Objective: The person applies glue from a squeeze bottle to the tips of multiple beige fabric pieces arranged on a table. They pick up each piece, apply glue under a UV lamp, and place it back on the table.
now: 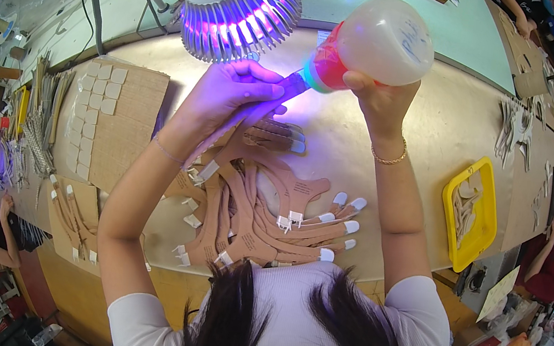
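My right hand (385, 105) grips a translucent white squeeze bottle (388, 40) with a red band. The bottle is tilted down to the left, its narrow end close to a strap. Pinched in my left hand (226, 91) is one end of that tan strap (250, 119), lit violet under the lamp. Whether the nozzle touches the strap I cannot tell. Below both hands lies a heap of tan, branching strap pieces (248, 241), several with white tips and small white tabs.
A finned lamp (241, 11) glowing violet hangs just above my left hand. Cardboard with small pale squares (105, 91) lies left, more straps (78, 214) nearer. At right sits a yellow tray (450, 200) holding tan pieces. Other people sit at both sides; an arm (516, 12) reaches in far right.
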The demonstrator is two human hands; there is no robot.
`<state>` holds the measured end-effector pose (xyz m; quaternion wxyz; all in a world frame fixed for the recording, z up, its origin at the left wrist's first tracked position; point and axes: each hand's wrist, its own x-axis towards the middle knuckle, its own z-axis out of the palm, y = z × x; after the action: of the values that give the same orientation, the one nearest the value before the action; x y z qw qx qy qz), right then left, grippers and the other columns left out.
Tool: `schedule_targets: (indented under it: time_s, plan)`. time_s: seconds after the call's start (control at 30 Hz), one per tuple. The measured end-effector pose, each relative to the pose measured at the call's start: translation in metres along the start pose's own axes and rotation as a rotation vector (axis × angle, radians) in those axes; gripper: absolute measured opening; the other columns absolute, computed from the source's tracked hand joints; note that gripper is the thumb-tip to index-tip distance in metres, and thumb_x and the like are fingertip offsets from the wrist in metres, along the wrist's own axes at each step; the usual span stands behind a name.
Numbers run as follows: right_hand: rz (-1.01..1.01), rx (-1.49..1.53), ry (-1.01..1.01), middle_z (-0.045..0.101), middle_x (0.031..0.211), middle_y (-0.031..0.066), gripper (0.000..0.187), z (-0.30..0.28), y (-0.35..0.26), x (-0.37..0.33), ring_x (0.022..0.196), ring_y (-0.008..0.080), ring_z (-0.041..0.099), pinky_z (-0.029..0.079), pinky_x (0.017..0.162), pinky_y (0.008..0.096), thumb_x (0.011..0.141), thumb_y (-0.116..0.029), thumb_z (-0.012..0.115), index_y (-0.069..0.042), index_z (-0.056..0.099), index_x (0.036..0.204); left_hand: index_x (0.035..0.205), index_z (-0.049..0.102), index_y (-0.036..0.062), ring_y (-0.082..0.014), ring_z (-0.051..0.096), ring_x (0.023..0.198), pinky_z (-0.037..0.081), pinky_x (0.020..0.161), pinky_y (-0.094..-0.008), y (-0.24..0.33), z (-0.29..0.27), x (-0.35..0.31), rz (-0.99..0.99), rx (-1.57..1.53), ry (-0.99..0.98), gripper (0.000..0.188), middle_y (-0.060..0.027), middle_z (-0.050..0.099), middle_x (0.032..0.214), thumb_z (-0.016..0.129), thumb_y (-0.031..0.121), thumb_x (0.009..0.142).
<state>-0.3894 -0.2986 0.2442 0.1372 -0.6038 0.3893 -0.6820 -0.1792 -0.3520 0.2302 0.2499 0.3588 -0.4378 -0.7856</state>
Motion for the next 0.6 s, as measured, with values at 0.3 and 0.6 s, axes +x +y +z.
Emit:
schedule_targets:
  time_s: [0.3,0.6]
  plan:
    - [0.025,-0.032,-0.015,0.070,0.091,0.0075,0.053,-0.003,-0.001,0.000,0.082,0.0150,0.067,0.054,0.074,0.0281,0.064,-0.032,0.085,0.001,0.064,0.100,0.094,0.058,-0.0097,-0.0248,0.069,0.075,0.060,0.069,-0.0284,0.003,0.006,-0.007,0.022,-0.024,-0.001,0.018,-0.0194,0.064,0.092,0.067,-0.004,0.079]
    - [0.074,0.011,0.026,0.069,0.091,0.0073,0.052,-0.009,-0.007,0.001,0.082,0.0146,0.066,0.053,0.074,0.0279,0.066,-0.034,0.084,0.001,0.065,0.099,0.093,0.057,-0.0099,-0.0250,0.068,0.076,0.060,0.072,-0.0308,0.007,0.009,-0.015,0.017,-0.041,-0.018,0.018,-0.0194,0.063,0.093,0.066,-0.006,0.079]
